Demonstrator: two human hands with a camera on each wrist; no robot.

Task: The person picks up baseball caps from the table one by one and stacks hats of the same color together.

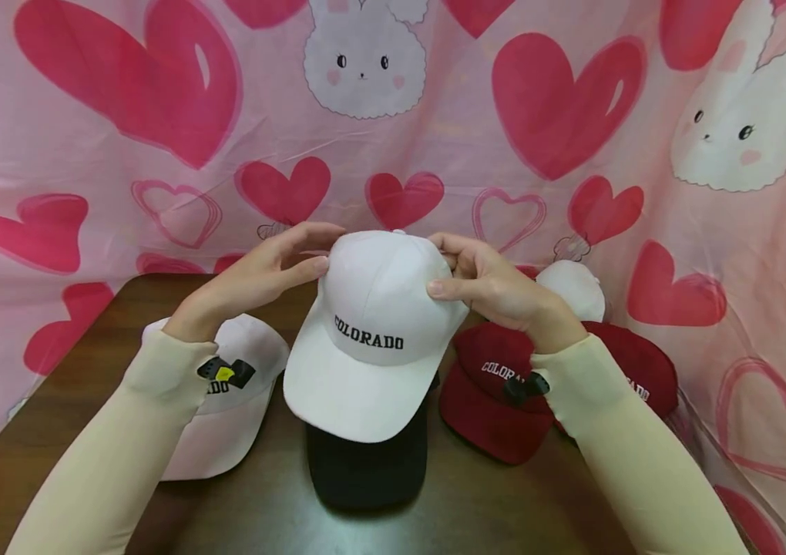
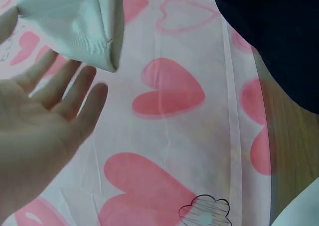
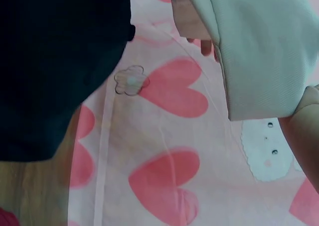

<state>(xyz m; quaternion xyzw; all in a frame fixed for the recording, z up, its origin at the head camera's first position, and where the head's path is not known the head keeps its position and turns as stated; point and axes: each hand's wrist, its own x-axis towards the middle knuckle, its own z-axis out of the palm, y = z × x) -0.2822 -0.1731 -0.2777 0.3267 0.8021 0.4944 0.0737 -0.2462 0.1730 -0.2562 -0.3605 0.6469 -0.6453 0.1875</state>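
Note:
A white baseball cap (image 1: 379, 385) with black COLORADO lettering is up in front of me, brim tilted toward me and down. My right hand (image 1: 493, 281) pinches its right side, thumb on the front and fingers bent behind. At its left side my left hand (image 1: 261, 270) touches the crown with thumb and fingers mostly straight. The left wrist view shows those fingers (image 2: 65, 89) spread beside the cap's edge (image 2: 112, 56). Below and behind the raised cap stands a black cap (image 1: 368, 478), its crown mostly hidden in the head view.
Another white cap (image 1: 233, 432) sits on the wooden table (image 1: 261, 516) at left, partly behind my left forearm. Two red caps (image 1: 490, 420) stand at right, partly covered by my right arm, with a further white cap (image 1: 569, 285) behind them. A pink heart-patterned cloth (image 1: 434, 154) hangs behind.

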